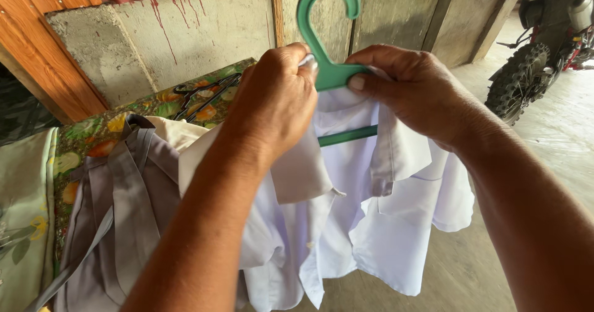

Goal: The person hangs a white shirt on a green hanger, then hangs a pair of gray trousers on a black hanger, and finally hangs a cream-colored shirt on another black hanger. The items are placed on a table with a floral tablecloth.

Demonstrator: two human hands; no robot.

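Nearest the camera, both forearms rise from the bottom edge and meet at chest height. The left hand (pixel 275 98) is curled shut, its fingers bunched over the white shirt's collar where it meets the green hanger (pixel 328 34), gripping cloth and plastic together. The right hand (pixel 411 89) is also closed, thumb pressed flat on the hanger's shoulder and fingers wrapped behind the other side of the collar.

The white shirt (pixel 383 225) hangs from that grip in front of the person, held in the air above the concrete floor (pixel 544 157). Its long axis runs straight down, collar at the top and hem toward the floor, front panels falling open and loose. The hanger stands upright inside it: the hook points up and curls over to the right, while the lower crossbar runs nearly level, tilted slightly upward to the right, showing between the two halves of the collar.

Just behind the left forearm, a grey garment (pixel 117 213) with long straps lies heaped on the tabletop (pixel 80 157), which wears a fruit-patterned cloth. A pale green patterned fabric (pixel 21 225) lies at the far left edge. Farther back on the cloth, a dark hanger (pixel 201 98) lies flat.

Beyond that stands a rough concrete wall (pixel 124 46) streaked with red drips, framed by orange wooden boards (pixel 43 46). At the far right, a motorbike (pixel 544 34) is parked on the floor, its knobbly wheel facing this way.
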